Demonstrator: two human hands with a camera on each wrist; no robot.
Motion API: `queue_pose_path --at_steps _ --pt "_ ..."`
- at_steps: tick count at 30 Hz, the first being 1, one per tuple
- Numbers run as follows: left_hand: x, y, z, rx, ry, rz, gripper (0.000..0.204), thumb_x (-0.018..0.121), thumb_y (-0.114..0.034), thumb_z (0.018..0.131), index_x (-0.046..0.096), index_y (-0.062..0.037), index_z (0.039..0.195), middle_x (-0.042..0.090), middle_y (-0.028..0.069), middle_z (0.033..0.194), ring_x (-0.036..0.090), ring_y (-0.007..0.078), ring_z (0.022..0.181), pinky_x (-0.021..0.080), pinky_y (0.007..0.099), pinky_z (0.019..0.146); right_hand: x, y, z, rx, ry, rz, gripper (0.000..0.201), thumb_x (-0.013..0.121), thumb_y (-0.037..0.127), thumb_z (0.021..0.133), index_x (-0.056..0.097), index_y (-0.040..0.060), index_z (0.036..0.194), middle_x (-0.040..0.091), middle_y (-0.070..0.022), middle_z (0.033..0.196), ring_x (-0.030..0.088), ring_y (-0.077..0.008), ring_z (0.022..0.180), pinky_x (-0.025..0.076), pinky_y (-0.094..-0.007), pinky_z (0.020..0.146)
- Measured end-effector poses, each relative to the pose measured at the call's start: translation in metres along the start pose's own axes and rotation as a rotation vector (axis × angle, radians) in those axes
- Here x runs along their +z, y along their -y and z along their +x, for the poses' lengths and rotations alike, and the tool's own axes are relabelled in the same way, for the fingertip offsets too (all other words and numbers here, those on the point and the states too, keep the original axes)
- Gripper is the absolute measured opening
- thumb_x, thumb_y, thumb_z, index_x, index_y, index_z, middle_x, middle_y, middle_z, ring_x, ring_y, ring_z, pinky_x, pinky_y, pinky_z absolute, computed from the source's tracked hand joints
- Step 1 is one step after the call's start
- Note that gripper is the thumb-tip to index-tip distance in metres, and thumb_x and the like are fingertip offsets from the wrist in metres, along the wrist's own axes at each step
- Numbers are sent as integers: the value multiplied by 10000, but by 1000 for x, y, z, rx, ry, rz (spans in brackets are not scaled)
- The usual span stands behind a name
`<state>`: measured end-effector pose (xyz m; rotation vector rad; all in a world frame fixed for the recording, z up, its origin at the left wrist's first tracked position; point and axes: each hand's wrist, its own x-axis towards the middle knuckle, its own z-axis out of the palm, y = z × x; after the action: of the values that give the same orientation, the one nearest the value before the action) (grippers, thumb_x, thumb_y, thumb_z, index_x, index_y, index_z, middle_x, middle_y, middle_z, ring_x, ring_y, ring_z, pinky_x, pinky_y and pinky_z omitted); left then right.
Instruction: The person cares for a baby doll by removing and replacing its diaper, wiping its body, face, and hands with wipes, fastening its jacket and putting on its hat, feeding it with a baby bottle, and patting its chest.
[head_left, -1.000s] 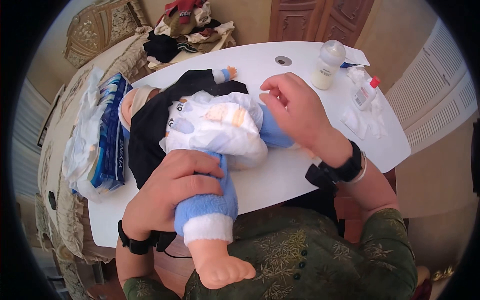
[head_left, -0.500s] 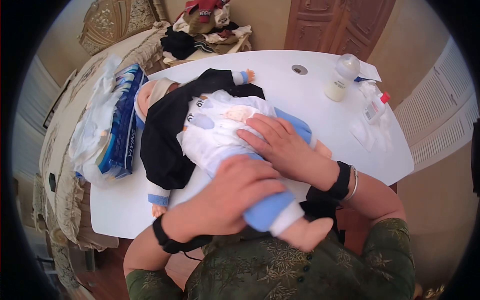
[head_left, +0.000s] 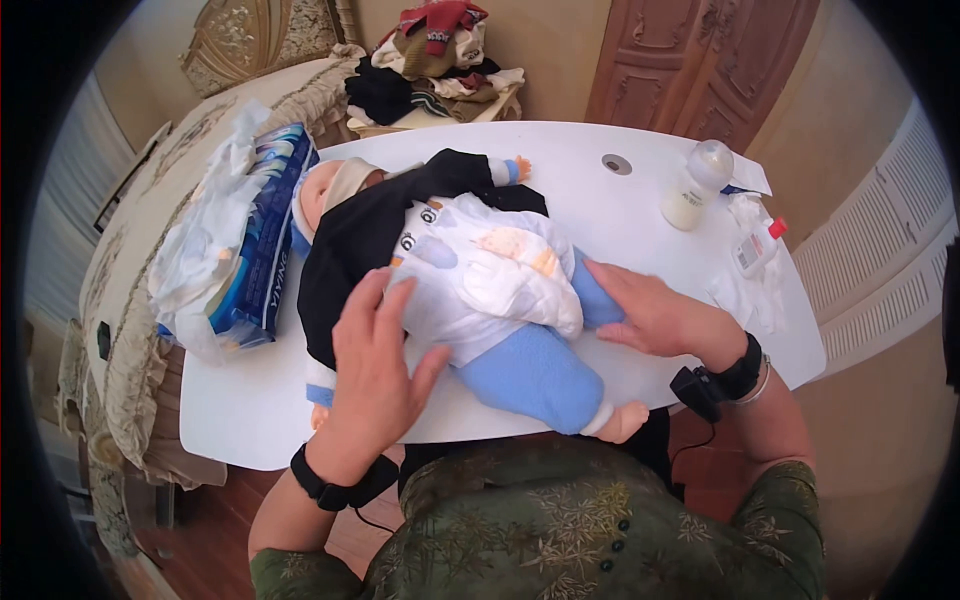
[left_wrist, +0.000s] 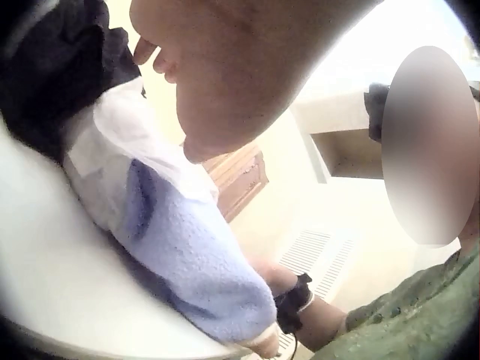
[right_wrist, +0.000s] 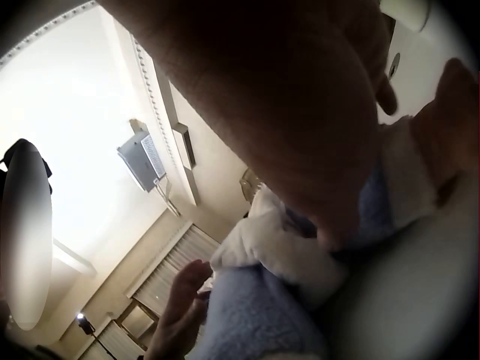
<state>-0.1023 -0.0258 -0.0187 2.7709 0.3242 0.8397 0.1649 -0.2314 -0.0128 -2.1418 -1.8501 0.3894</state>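
Note:
A baby doll (head_left: 530,375) lies on its back on the white table, its legs in blue fleece and its feet bare. Black cloth (head_left: 350,240) covers its chest and arms. A white printed diaper (head_left: 525,285) bulges at its hips, below a white top with an animal face. My left hand (head_left: 375,370) hovers by the doll's near side, fingers spread and thumb apart, gripping nothing. On the far blue leg rests my right hand (head_left: 645,310), its fingers fairly straight. In the right wrist view that hand (right_wrist: 292,120) lies across the leg.
A blue diaper pack (head_left: 285,200) with a crumpled white diaper (head_left: 205,240) stands at the table's left. A milk bottle (head_left: 695,190), a red-capped bottle (head_left: 755,250) and white tissues (head_left: 765,290) are at the right. Behind are heaped clothes (head_left: 440,60).
My left hand has let go of the doll's near leg and moved left toward its waist. The leg now lies down on the table. My right hand moved from the diaper to the far leg.

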Motion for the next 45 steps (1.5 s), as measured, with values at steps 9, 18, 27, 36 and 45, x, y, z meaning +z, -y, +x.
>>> queue_pose_path --at_steps 9,18,27,36,45 --pt "-9 79 5 -753 -71 -272 498 682 -174 826 502 35 1240 582 157 1019 558 269 950 435 324 858 -44 -19 144 17 -70 209 404 568 260 910 571 25 1238 606 -166 1177 581 -233 1065 449 -324 928" --pt "-27 17 4 -198 -159 -352 118 697 -62 778 595 -33 829 576 172 1134 570 316 1047 456 354 878 -29 -26 205 -131 -29 -130 230 563 195 844 609 -5 947 636 -152 917 598 -278 823 463 -384 721" --pt "37 -26 1 151 -82 -277 196 737 -104 724 589 -58 843 577 144 1098 554 303 1039 454 386 850 -21 -16 105 -91 -356 180 132 547 124 908 511 36 1000 552 -86 842 533 -184 796 444 -310 746" --pt "59 -7 -13 -216 -161 -253 810 747 41 598 305 -6 1276 232 304 1364 273 485 1293 308 457 1068 42 -46 63 58 -302 889 151 507 116 939 512 22 1057 591 -69 979 548 -157 916 443 -287 827" --pt "73 51 2 -722 -116 -1016 605 621 -134 875 311 19 1371 497 192 1290 514 246 1162 404 330 996 41 23 54 310 -68 1538 386 474 216 989 400 21 1314 548 -85 1202 540 -143 1074 449 -284 922"
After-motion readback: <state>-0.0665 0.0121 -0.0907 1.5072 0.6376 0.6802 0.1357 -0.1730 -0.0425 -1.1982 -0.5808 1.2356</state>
